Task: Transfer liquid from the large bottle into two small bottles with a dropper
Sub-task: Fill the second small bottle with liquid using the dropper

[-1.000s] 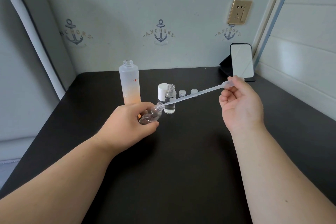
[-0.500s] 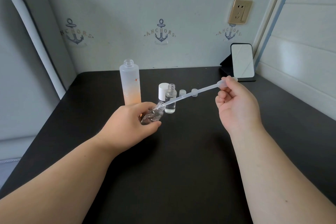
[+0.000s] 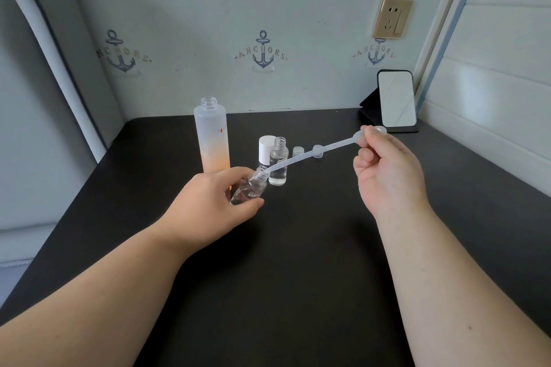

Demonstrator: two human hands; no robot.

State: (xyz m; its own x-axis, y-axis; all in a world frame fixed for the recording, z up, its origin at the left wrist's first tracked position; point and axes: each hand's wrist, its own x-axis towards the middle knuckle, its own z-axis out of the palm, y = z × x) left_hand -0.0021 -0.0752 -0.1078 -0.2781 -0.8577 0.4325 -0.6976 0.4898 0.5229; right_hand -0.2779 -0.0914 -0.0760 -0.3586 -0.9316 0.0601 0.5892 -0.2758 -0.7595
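My left hand (image 3: pixel 208 199) grips a small clear bottle (image 3: pixel 250 186), tilted with its open neck pointing up and right. My right hand (image 3: pixel 387 176) pinches the bulb of a long translucent dropper (image 3: pixel 310 155) whose tip sits in that neck. A second small bottle (image 3: pixel 278 162), partly filled with clear liquid, stands upright and uncapped just behind. The large frosted bottle (image 3: pixel 212 135), orange at the bottom and uncapped, stands to the left behind my left hand.
A white cap (image 3: pixel 266 149) stands beside the second small bottle, and two small clear caps (image 3: pixel 297 151) (image 3: pixel 318 152) lie to its right. A small mirror on a black stand (image 3: pixel 396 98) sits at the black table's (image 3: pixel 298 277) far right corner. Walls enclose the back and right.
My right hand has slid left a little and pushed the dropper tip from the mouth into the tilted bottle's neck. The left hand has stayed about where it was.
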